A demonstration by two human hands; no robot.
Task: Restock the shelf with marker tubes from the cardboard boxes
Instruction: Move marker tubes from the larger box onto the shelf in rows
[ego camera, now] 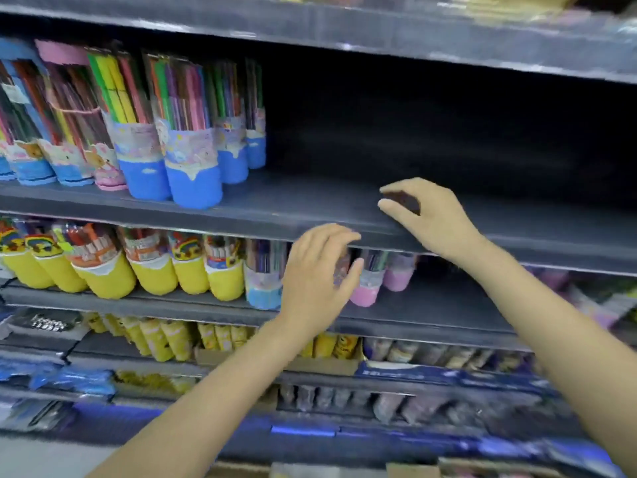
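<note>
Grey store shelving (310, 215) fills the view in several tiers, blurred by camera motion. On the upper tier, clear marker tubes with blue bases (193, 160) stand tilted in a cluster at the left, and the right part of that board is bare and dark. One tier down, a row of yellow-based tubes (151, 270) leans along the left, followed by a light-blue-based tube (263, 281) and pink-based tubes (367, 288) toward the middle. The left hand (317, 274) is raised in front of this lower tier, fingers and thumb curled around the front of a tube beside the pink ones; blur leaves it unclear whether it truly grips that tube. The right hand (424, 215) hovers over the front edge of the upper tier, its thumb and fingers bent toward each other with a small gap, holding nothing visible. Lower tiers hold yellow packets (165, 339) and dark blue packs (406, 370), and cardboard edges (413, 470) show at the bottom.
</note>
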